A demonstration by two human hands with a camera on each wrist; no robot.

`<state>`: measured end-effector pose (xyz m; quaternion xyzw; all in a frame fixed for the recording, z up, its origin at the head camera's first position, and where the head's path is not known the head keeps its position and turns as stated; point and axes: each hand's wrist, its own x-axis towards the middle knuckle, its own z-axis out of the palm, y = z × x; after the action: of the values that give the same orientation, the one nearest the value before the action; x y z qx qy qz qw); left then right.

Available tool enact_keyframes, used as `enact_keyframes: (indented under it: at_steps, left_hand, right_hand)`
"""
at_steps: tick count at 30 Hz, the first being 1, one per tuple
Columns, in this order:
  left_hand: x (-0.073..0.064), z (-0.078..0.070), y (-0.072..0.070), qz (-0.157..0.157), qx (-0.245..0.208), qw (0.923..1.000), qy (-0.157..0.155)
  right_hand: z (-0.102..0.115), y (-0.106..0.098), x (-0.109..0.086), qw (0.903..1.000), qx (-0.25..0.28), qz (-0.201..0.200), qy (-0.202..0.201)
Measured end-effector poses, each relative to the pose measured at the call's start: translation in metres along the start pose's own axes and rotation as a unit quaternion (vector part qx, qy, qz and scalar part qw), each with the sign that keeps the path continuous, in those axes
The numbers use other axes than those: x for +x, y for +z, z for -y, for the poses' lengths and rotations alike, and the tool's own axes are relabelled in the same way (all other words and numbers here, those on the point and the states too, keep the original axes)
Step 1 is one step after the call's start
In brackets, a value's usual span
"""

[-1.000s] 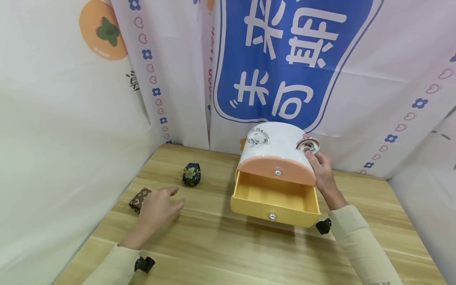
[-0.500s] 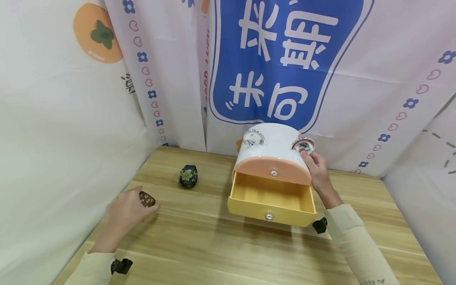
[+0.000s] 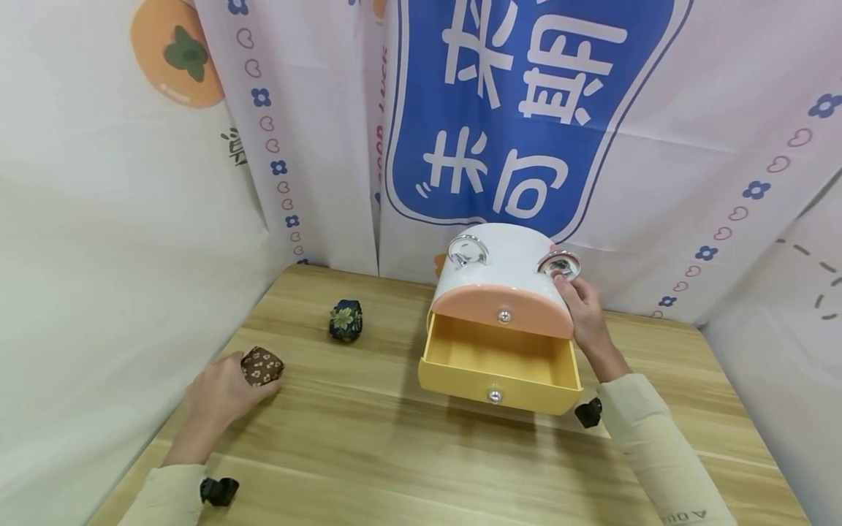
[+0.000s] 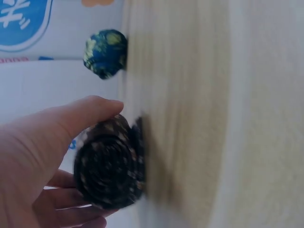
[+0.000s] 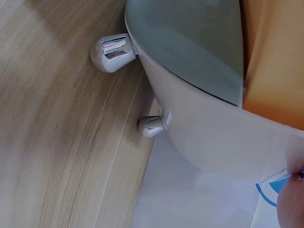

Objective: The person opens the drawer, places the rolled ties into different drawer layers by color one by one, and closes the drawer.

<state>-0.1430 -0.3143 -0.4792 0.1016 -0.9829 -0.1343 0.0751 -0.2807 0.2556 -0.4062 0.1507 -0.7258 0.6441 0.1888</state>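
My left hand (image 3: 219,397) grips a brown flowered roll of cloth (image 3: 262,366) at the table's left side. In the left wrist view, the roll's spiral end (image 4: 107,171) faces the camera, with my thumb on one side and fingers on the other. Behind it, apart, lies a dark blue-green flowered roll of cloth (image 3: 346,320). My right hand (image 3: 590,325) holds a white rounded drawer box (image 3: 509,256) at its right silver bell-shaped part (image 3: 560,266). Its lower yellow drawer (image 3: 460,374) is pulled out with nothing inside; the orange upper drawer (image 3: 476,305) is in.
The wooden table (image 3: 368,453) carries these things. A patterned cloth (image 3: 329,161) hangs close behind the box, and white cloth walls stand at left and right. Silver feet (image 5: 114,52) support the box.
My left hand has moved left to the brown roll and taken hold of it. The right hand stays on the box, and the yellow drawer remains out.
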Motion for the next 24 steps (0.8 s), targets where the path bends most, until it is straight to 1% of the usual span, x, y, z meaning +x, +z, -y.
enact_keyframes:
  at_steps: [4,8,10,13,15,20,24]
  left_hand:
    - [0.000,0.009,0.006,0.005,-0.004,1.0000,-0.006]
    - [0.001,0.014,0.009,0.009,-0.009,0.9999,-0.007]
    - [0.002,0.015,0.009,0.011,-0.010,0.9998,-0.009]
    - [0.002,0.015,0.009,0.016,-0.010,0.9997,-0.015]
    - [0.002,0.015,0.008,0.018,-0.011,0.9996,-0.019]
    - [0.001,0.011,0.007,0.018,-0.018,0.9995,-0.017]
    - [-0.002,0.007,0.004,0.015,-0.021,0.9996,-0.013]
  right_hand:
    - [-0.001,0.001,0.000,1.0000,0.005,0.000,0.002]
    - [-0.002,0.001,0.000,0.9999,0.012,-0.004,0.000]
    - [-0.003,0.002,0.000,0.9997,0.022,0.008,-0.007]
    - [-0.004,0.002,0.001,0.9991,0.031,0.024,-0.018]
    - [-0.004,0.002,0.001,0.9990,0.029,0.028,-0.017]
    - [-0.003,0.000,0.001,0.9999,0.013,0.009,-0.006]
    - [-0.002,0.000,0.000,0.9998,0.010,0.016,-0.009]
